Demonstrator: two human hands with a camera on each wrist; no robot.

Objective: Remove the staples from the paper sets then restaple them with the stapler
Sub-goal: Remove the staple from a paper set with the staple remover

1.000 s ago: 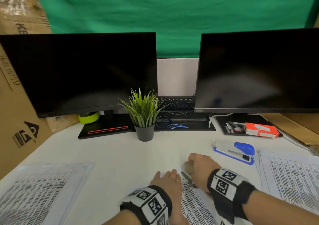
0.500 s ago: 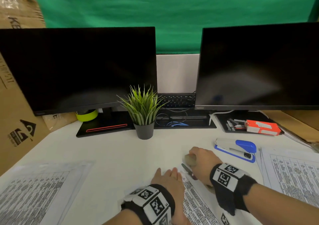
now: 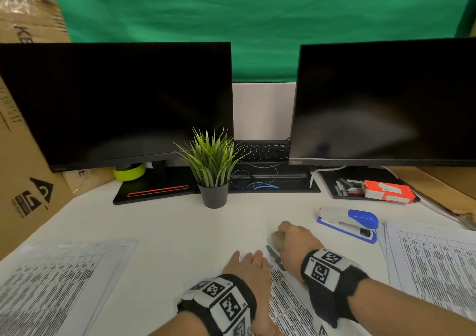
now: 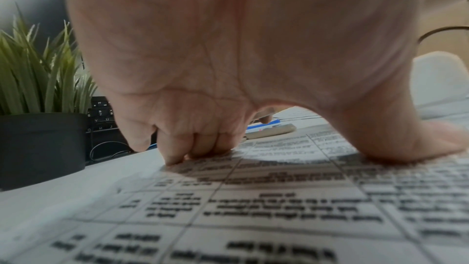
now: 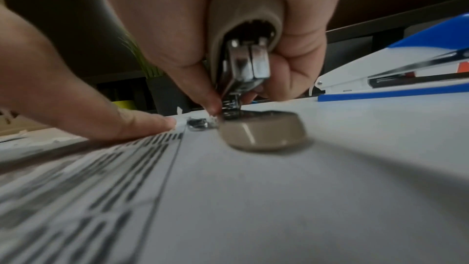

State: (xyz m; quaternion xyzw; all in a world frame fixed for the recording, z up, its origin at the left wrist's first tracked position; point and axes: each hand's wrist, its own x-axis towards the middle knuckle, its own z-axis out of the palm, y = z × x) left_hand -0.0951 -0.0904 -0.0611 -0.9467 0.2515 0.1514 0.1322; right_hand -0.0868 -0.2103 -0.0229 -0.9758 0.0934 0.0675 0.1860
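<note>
Two dark monitors [image 3: 123, 104] stand at the back edge of the white tabletop [image 3: 159, 227], a green cloth [image 3: 257, 26] hanging behind them and cardboard [image 3: 23, 155] leaning at the left. Between the screens sits a spiky green plant [image 3: 212, 155] in a dark pot, with a keyboard [image 3: 262, 150] tucked behind it.

Down at the near edge, the left hand [image 3: 247, 266] lies flat on a printed paper set [image 3: 288, 297], fingers [image 4: 175, 148] straight and pressing the sheet down (thumb planted off to the side). Just beside it, the right hand [image 3: 293, 243] is curled round a beige staple remover [image 5: 243, 33], squeezing it upright over the paper's top corner. Its shiny metal claws bite down right at the sheet, and a bent staple [image 5: 200, 123] lies just beside them on the paper, close to the left fingertip. One rounded beige pad of the tool rests against the page.

Over toward the right edge, the blue-and-white stapler [image 3: 347, 223] lies well clear of both hands, an orange box [image 3: 387, 191] behind it. More printed sets lie at the far left [image 3: 51, 284] and far right [image 3: 438, 263], smooth, flat, densely tabled.
</note>
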